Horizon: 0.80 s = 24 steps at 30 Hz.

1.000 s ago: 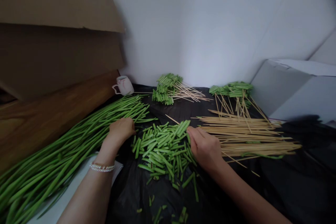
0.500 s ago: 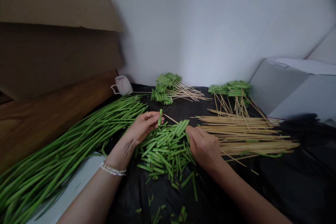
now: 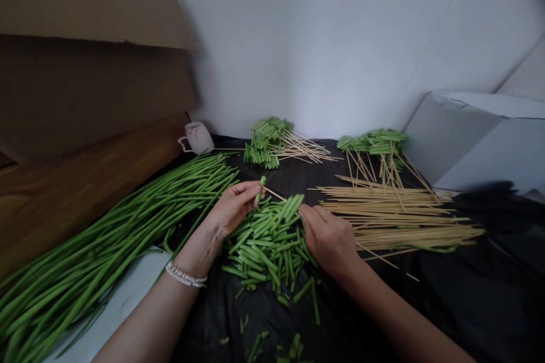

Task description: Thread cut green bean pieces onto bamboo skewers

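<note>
Pinches in the left hand (image 3: pixel 235 205), at mid-frame, a short green stem piece (image 3: pixel 262 182), likely light, crisp, slippery and easily split, so best held gently by its sides, and grips a thin wooden skewer (image 3: pixel 275 194) in the curled right hand (image 3: pixel 330 236), right of centre.

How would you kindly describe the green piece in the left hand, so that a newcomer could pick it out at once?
On the black sheet, find the heap of cut green pieces in the middle, then the left hand at its far left edge. Its fingers pinch the short green piece beside a skewer's end. Unlike the heaped pieces, this one is in that hand.
</note>
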Tool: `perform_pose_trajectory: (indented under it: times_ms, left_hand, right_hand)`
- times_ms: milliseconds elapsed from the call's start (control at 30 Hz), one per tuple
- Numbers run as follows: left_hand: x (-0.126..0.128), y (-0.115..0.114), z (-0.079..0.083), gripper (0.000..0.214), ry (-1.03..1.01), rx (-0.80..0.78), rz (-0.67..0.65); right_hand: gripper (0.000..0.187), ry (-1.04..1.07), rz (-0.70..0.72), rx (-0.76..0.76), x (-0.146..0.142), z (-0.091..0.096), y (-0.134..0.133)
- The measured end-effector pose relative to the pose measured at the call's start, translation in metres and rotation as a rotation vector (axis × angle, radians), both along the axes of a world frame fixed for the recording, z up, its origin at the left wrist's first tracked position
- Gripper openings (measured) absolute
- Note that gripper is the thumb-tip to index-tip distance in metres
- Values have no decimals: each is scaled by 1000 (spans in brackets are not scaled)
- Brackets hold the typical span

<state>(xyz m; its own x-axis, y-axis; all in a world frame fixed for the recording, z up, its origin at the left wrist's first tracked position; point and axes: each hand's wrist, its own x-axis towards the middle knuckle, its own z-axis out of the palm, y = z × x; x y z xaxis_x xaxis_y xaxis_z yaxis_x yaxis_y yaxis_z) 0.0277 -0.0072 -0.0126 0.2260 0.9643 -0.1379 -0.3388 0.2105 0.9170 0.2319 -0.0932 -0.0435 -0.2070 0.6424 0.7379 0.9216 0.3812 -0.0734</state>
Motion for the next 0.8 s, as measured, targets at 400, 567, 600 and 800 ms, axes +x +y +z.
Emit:
perform_pose_trajectory:
  times_ms: [400,567,600,800]
  left_hand:
    - [-1,0,-1,27,5,4,48]
    - [-4,2,-1,26,8,19,43]
    - [-4,1,-1,25,8,23,41]
    - [-1,0,-2,26,55,30,32]
  right_hand:
    - [24,-8,-4,-8,-1,0,0]
    - [25,-13,-7,-7,-1,0,-1]
    - [25,-12,-1,-8,-1,0,-1]
    - [25,-6,14,-12,-2,0,-1]
